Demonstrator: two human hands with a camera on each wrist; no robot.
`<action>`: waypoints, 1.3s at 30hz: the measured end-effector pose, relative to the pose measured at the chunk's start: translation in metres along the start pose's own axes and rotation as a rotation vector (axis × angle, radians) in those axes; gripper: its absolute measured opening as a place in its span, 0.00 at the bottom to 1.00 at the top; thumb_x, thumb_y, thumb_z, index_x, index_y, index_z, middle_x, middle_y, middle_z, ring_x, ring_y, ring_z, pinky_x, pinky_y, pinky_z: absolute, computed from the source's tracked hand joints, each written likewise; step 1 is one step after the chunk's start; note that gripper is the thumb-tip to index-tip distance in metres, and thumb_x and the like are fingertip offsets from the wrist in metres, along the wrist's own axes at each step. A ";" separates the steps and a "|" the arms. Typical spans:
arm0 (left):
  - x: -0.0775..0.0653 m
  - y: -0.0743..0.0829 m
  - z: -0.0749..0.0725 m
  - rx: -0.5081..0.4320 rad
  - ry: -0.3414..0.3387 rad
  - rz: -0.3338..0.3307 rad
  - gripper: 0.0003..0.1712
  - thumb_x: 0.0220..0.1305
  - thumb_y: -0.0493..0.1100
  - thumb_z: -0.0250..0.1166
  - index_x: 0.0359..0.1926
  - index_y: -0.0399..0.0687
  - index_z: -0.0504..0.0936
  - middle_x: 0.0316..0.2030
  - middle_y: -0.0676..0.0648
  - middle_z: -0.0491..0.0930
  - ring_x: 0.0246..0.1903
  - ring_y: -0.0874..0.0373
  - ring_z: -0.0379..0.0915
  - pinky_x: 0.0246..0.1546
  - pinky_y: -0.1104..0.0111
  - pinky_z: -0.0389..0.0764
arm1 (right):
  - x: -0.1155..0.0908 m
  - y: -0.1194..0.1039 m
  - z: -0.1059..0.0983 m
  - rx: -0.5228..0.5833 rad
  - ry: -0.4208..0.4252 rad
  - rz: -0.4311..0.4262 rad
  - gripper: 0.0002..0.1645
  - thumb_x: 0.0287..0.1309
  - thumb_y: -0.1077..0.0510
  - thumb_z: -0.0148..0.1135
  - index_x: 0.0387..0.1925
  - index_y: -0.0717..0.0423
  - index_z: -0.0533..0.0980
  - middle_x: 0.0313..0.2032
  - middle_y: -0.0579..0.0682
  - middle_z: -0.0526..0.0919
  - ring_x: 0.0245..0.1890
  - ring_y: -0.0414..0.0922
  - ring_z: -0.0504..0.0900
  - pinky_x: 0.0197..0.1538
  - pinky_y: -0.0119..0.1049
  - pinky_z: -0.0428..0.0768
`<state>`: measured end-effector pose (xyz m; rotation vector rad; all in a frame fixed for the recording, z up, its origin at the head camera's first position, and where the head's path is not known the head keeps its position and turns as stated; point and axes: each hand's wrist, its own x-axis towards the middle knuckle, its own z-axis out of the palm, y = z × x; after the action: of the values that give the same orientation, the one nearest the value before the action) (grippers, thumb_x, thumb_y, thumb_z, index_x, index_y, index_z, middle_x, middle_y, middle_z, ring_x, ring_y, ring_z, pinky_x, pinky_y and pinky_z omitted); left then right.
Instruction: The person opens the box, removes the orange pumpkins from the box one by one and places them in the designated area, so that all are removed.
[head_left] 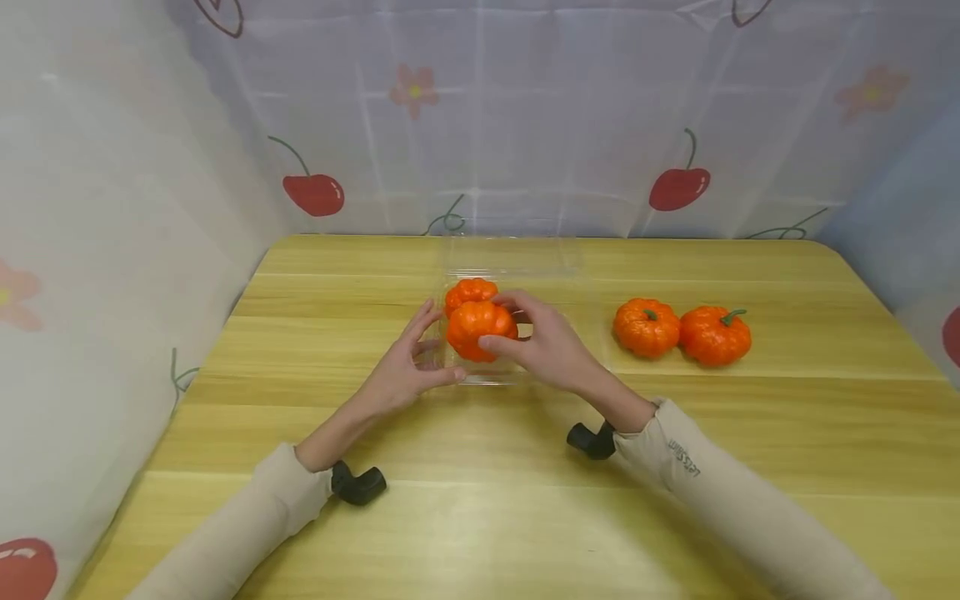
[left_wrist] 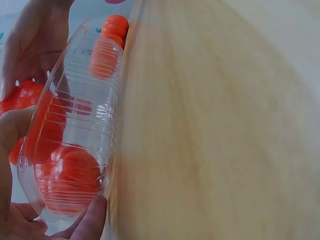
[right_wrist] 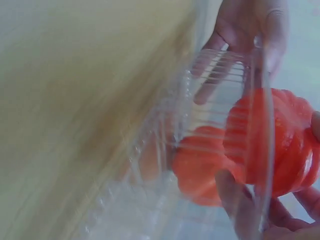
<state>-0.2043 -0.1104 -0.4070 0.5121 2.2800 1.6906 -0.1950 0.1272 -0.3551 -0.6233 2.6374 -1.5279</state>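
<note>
A clear plastic clamshell container (head_left: 487, 378) stands on the table with one orange toy pumpkin (head_left: 470, 289) inside. Over the container, my right hand (head_left: 551, 343) holds a second toy pumpkin (head_left: 477, 327) between thumb and fingers. In the right wrist view this held pumpkin (right_wrist: 287, 142) overlaps the near wall, and the other pumpkin (right_wrist: 200, 165) sits lower, behind clear plastic. My left hand (head_left: 401, 372) holds the container's left end, thumb near the front corner and fingers along the side. The left wrist view shows a fingertip (left_wrist: 94, 215) low against the ribbed wall.
Two more orange toy pumpkins with green stems, one (head_left: 647, 328) beside the other (head_left: 715, 336), lie to the right of the container. Its transparent lid (head_left: 517, 255) stands open toward the back. A patterned curtain (head_left: 510, 117) hangs behind the wooden table (head_left: 480, 517).
</note>
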 end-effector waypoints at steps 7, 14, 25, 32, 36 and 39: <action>0.000 0.000 0.000 -0.009 0.004 0.005 0.56 0.56 0.43 0.76 0.78 0.50 0.51 0.78 0.59 0.37 0.68 0.42 0.59 0.59 0.56 0.74 | -0.011 -0.001 -0.014 0.059 -0.017 0.017 0.33 0.59 0.55 0.71 0.63 0.56 0.69 0.59 0.59 0.74 0.57 0.60 0.77 0.52 0.52 0.80; 0.000 0.001 0.001 -0.031 0.001 0.018 0.56 0.56 0.40 0.75 0.78 0.47 0.50 0.78 0.54 0.37 0.69 0.40 0.57 0.60 0.54 0.73 | -0.023 0.000 -0.022 0.106 0.015 0.030 0.37 0.59 0.59 0.70 0.66 0.60 0.64 0.59 0.60 0.73 0.56 0.59 0.76 0.50 0.50 0.81; 0.000 -0.001 0.001 -0.032 0.006 0.012 0.56 0.55 0.40 0.76 0.78 0.48 0.51 0.78 0.56 0.37 0.68 0.42 0.58 0.58 0.56 0.75 | -0.037 0.000 -0.031 0.110 0.032 0.009 0.35 0.57 0.58 0.72 0.63 0.58 0.69 0.59 0.53 0.74 0.57 0.55 0.75 0.47 0.43 0.83; 0.001 -0.002 0.001 -0.029 0.008 0.012 0.56 0.56 0.40 0.75 0.78 0.47 0.50 0.78 0.54 0.37 0.68 0.41 0.58 0.58 0.55 0.75 | -0.049 0.002 -0.033 0.176 0.034 0.057 0.35 0.58 0.62 0.71 0.63 0.60 0.65 0.60 0.57 0.71 0.57 0.56 0.75 0.47 0.38 0.84; 0.001 -0.001 0.001 -0.028 0.008 0.010 0.57 0.56 0.40 0.75 0.78 0.47 0.49 0.78 0.53 0.38 0.69 0.41 0.57 0.59 0.55 0.74 | -0.055 0.001 -0.035 0.151 0.053 0.065 0.35 0.57 0.64 0.71 0.63 0.60 0.64 0.58 0.57 0.72 0.56 0.54 0.75 0.47 0.38 0.84; 0.001 -0.001 0.001 -0.032 0.005 0.008 0.57 0.56 0.40 0.75 0.78 0.47 0.49 0.78 0.54 0.38 0.69 0.41 0.57 0.58 0.55 0.74 | -0.060 0.001 -0.036 0.154 0.072 0.066 0.35 0.56 0.65 0.71 0.62 0.61 0.63 0.56 0.57 0.71 0.55 0.53 0.74 0.47 0.38 0.83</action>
<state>-0.2047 -0.1092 -0.4084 0.5110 2.2533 1.7312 -0.1484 0.1787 -0.3470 -0.4747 2.5299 -1.7436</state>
